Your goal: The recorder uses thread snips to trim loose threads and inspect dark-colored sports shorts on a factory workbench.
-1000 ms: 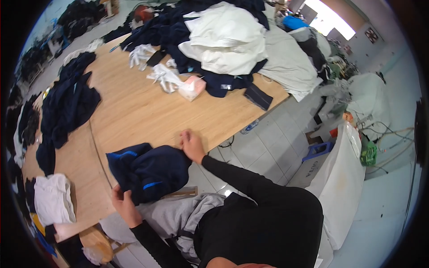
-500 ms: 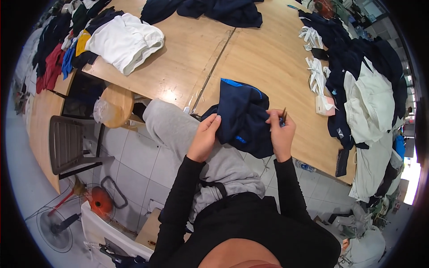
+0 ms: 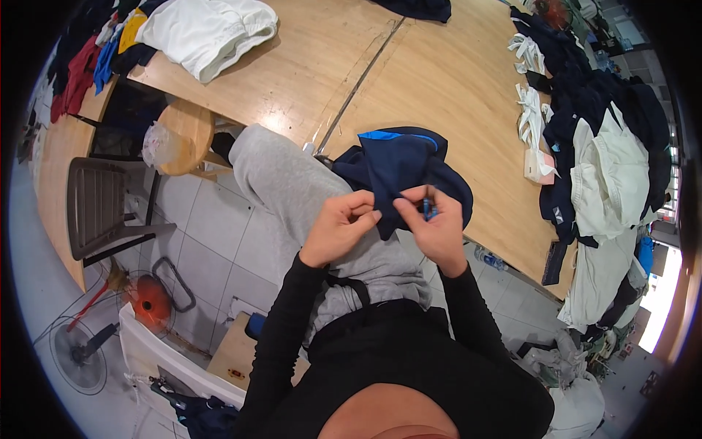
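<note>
A navy blue garment [image 3: 409, 164] with a bright blue strip lies bunched over the table's near edge and hangs toward my lap. My left hand [image 3: 336, 229] pinches its near edge between thumb and fingertips. Close beside it, my right hand [image 3: 439, 233] grips the cloth too, thumb against the fabric. Tucked in the right hand's fingers is a small blue-handled pair of thread snips [image 3: 431, 211]; its blades are mostly hidden now.
The wooden table [image 3: 292, 69] has a seam running across it. White shorts [image 3: 212, 33] lie at the far left. Navy and white garments [image 3: 610, 175] pile up on the right, near white strips [image 3: 529, 117]. A stool [image 3: 189, 135], chair [image 3: 110, 212] and fan [image 3: 79, 355] stand left.
My hands have come together on the garment's near edge, the right moving left and the snips turning into its fingers. The view has shifted, so the table's far part sits higher.
</note>
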`<state>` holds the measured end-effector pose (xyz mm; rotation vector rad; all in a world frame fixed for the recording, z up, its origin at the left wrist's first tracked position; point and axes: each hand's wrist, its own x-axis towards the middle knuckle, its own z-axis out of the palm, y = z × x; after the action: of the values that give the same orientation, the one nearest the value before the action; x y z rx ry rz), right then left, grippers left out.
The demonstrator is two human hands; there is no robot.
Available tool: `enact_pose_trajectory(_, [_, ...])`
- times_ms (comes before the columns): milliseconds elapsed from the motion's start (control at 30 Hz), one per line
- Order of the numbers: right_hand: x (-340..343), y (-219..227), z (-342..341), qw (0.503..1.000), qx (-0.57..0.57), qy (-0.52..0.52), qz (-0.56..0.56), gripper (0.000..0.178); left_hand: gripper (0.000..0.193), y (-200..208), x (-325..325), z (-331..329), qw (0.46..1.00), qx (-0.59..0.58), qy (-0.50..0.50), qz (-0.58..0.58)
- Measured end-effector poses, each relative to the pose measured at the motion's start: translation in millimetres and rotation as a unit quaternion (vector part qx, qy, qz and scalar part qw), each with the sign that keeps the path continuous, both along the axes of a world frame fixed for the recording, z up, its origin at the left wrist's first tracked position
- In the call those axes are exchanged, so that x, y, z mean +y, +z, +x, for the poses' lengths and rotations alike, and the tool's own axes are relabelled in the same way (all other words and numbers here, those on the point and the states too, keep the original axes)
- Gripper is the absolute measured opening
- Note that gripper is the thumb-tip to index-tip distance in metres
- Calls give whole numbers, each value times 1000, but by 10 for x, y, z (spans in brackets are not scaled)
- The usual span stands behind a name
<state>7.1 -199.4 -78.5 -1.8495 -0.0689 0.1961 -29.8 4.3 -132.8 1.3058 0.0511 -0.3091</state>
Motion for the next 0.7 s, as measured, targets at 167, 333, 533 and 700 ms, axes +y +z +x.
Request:
enact_pose_trajectory(167, [-526,-60,-8,834,251,-127,474,17,16,176,192,-297,985,92,66,-130])
enact_pose_trajectory(333, [-737,10,56,753,283,-87,588,24,33,230,115,-86,958,113,62,-255])
enact_pose_trajectory(533, [-483,597,108,817,211,-200,498,22,63,329,-231,333,981,31,192,-3])
enact_pose_trajectory(700, [-738,472,96,848,137,-24,511,21,43,66,-203,376,976,-70,96,184])
